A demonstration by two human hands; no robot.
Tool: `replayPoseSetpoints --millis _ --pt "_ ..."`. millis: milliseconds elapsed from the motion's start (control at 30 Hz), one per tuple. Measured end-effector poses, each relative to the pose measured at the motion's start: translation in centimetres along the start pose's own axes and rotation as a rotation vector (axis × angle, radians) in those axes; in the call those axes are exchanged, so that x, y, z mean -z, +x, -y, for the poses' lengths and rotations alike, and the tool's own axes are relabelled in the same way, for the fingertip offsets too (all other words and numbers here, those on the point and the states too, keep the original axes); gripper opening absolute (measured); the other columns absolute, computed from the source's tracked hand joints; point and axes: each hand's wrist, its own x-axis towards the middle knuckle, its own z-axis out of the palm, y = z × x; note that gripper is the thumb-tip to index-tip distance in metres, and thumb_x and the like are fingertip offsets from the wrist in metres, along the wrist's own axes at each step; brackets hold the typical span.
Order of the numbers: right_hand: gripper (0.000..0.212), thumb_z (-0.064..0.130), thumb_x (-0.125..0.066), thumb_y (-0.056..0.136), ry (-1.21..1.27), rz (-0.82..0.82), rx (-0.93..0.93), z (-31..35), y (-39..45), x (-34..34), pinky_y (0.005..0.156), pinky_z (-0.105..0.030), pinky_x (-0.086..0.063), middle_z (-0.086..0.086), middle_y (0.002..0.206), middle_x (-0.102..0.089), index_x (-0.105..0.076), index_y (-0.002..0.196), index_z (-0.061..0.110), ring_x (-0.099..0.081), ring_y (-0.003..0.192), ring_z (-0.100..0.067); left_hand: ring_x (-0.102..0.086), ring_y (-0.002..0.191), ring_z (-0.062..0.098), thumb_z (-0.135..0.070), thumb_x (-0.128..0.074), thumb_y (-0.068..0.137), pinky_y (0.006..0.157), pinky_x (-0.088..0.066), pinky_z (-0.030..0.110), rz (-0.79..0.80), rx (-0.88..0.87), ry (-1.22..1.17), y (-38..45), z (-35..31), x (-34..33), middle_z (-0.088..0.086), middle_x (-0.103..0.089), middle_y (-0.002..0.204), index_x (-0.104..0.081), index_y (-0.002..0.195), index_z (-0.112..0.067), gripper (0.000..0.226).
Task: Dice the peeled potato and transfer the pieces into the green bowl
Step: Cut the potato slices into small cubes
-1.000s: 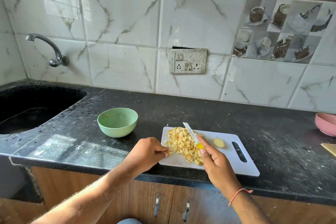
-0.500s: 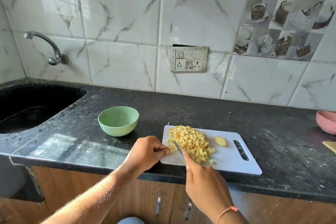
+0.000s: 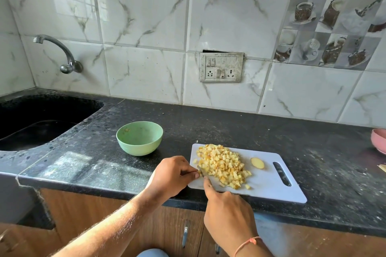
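A heap of diced potato (image 3: 224, 165) lies on the left half of the white cutting board (image 3: 269, 185). One potato end slice (image 3: 257, 163) lies apart, to the right of the heap. My right hand (image 3: 227, 208) grips a small knife (image 3: 201, 173); only the blade tip shows, at the board's near left corner, with my forefinger along its back. My left hand (image 3: 171, 175) rests curled at the board's left edge, fingertips pinching a small potato piece beside the blade. The green bowl (image 3: 139, 138) stands on the counter left of the board, with only a scrap inside.
A dark sink (image 3: 37, 123) with a tap (image 3: 62, 54) is sunk into the black counter at far left. A pink bowl (image 3: 379, 139) sits at the right edge. The counter's front edge runs just under my wrists, with cabinet doors below.
My right hand pulled back from over the heap to the board's near left corner, swinging the knife down beside my left fingertips. My left hand stayed at the board's edge.
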Motion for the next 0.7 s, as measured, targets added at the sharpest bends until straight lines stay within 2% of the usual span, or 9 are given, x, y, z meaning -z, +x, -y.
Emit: replayPoseSetpoints --millis 200,300,400,500,567,700 --pt "0.078 0.018 -0.039 0.101 0.042 0.09 0.009 -1.0 -1.8 0.5 0.07 -0.033 -0.044 -0.007 0.103 -0.07 0.002 0.164 0.036 -0.069 0.093 -0.026 -0.065 0.075 0.003 -0.045 -0.082 0.089 0.065 -0.054 0.031 -0.018 0.001 -0.01 -0.1 0.1 -0.2 -0.019 -0.067 0.085 -0.084 0.096 -0.044 0.008" --pt "0.08 0.018 -0.039 0.101 0.045 0.13 -0.049 -1.9 -2.0 0.7 0.075 -0.032 -0.045 -0.006 0.104 -0.07 0.007 0.163 0.039 -0.068 0.096 -0.027 -0.066 0.078 0.005 -0.042 -0.082 0.09 0.068 -0.054 0.028 -0.007 -0.012 -0.026 0.0 0.2 -0.1 -0.015 -0.069 0.087 -0.083 0.101 -0.044 0.011" --pt "0.079 0.019 -0.039 0.102 0.071 0.103 -0.077 -2.5 -2.0 0.4 0.074 -0.035 -0.054 -0.001 0.086 -0.061 0.007 0.163 0.04 -0.067 0.081 -0.022 -0.064 0.079 0.001 -0.037 -0.079 0.094 0.066 -0.048 0.018 0.042 -0.045 -0.024 -0.1 0.5 0.3 -0.014 -0.068 0.091 -0.082 0.11 -0.042 0.017" --pt "0.076 0.021 -0.037 0.103 0.125 0.027 -0.081 -2.6 -1.9 -0.1 0.063 -0.032 -0.049 0.002 0.08 -0.063 0.005 0.163 0.042 -0.065 0.072 -0.018 -0.061 0.079 -0.008 -0.029 -0.077 0.097 0.063 -0.039 0.007 0.068 -0.078 -0.018 -0.6 0.6 0.6 -0.013 -0.069 0.095 -0.08 0.117 -0.035 0.021" --pt "0.075 0.023 -0.036 0.103 0.155 -0.021 -0.06 -2.2 -1.9 -0.1 0.06 -0.03 -0.044 0.003 0.075 -0.062 0.006 0.163 0.042 -0.063 0.068 -0.016 -0.065 0.081 -0.007 -0.03 -0.08 0.094 0.065 -0.042 0.007 0.042 -0.056 -0.044 -0.7 0.6 0.8 -0.016 -0.072 0.093 -0.082 0.112 -0.036 0.019" --pt "0.071 0.027 -0.035 0.106 0.168 -0.07 -0.021 -1.2 -1.9 0.5 0.059 -0.027 -0.04 0.005 0.072 -0.057 0.005 0.163 0.041 -0.053 0.061 -0.016 -0.071 0.082 -0.001 -0.033 -0.086 0.087 0.071 -0.056 0.02 -0.002 0.011 -0.088 -0.6 0.6 0.9 -0.023 -0.076 0.088 -0.085 0.098 -0.039 0.013"
